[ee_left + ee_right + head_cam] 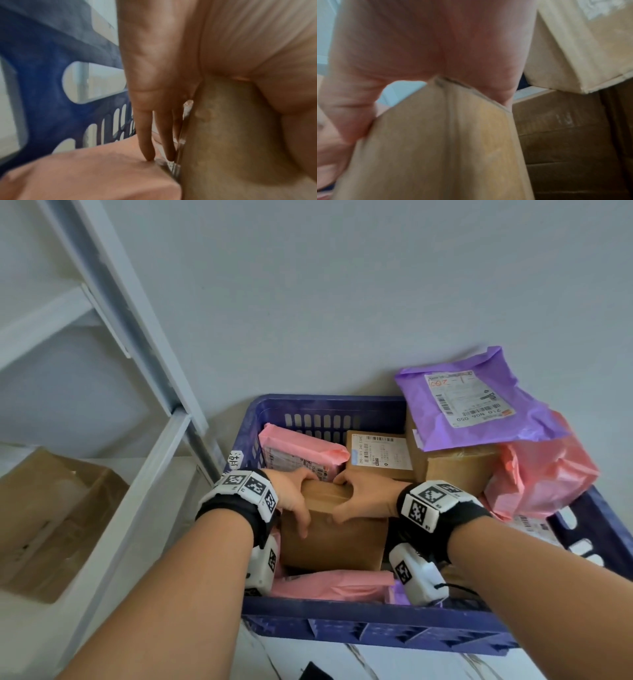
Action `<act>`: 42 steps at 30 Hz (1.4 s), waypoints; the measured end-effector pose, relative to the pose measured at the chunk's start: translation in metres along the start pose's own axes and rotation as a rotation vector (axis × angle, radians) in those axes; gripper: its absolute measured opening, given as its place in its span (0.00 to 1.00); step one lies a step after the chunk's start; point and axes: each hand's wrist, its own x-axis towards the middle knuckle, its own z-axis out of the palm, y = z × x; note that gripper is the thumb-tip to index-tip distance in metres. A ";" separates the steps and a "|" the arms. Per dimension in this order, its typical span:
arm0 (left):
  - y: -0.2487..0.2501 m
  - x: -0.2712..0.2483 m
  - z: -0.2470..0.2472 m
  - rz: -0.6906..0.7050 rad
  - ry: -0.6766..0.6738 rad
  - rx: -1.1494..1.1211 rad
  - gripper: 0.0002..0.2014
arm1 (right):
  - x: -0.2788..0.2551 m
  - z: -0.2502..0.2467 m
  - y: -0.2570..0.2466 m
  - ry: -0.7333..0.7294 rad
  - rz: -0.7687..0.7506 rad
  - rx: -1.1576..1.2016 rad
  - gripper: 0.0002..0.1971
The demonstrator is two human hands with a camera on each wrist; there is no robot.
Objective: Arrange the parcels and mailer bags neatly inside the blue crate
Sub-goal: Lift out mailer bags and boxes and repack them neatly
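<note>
brown cardboard fills the middle of the blue crate (pixel 359 616): we hold a box (pixel 334 537) there with both hands. our left hand (pixel 291 496) curls over its far left top edge, thumb down the near face, fingers reaching behind toward a pink mailer (pixel 298 448). our right hand (pixel 364 496) grips the same top edge just beside it, thumb on the near face. the wrist views are blurred, but they show the box (pixel 436 142) pressed into the right palm and left fingers (pixel 147 135) touching the pink mailer (pixel 85 175). behind the box sits a labelled box (pixel 380 455); to its right a bigger box (pixel 459 470) carries a purple mailer (pixel 479 405). another pink mailer (pixel 332 585) lies at the near wall, and a pink bag (pixel 541 474) bulges over the right rim.
</note>
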 end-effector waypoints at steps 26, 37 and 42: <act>0.010 -0.006 -0.007 -0.200 0.287 -0.691 0.22 | -0.035 -0.026 -0.008 0.047 0.387 0.157 0.13; 0.020 0.018 0.008 -0.189 0.086 -0.852 0.15 | -0.041 -0.023 0.009 -0.106 0.419 -0.103 0.23; 0.034 0.027 0.015 -0.172 0.069 -0.840 0.16 | -0.039 -0.021 0.021 -0.191 0.430 -0.168 0.16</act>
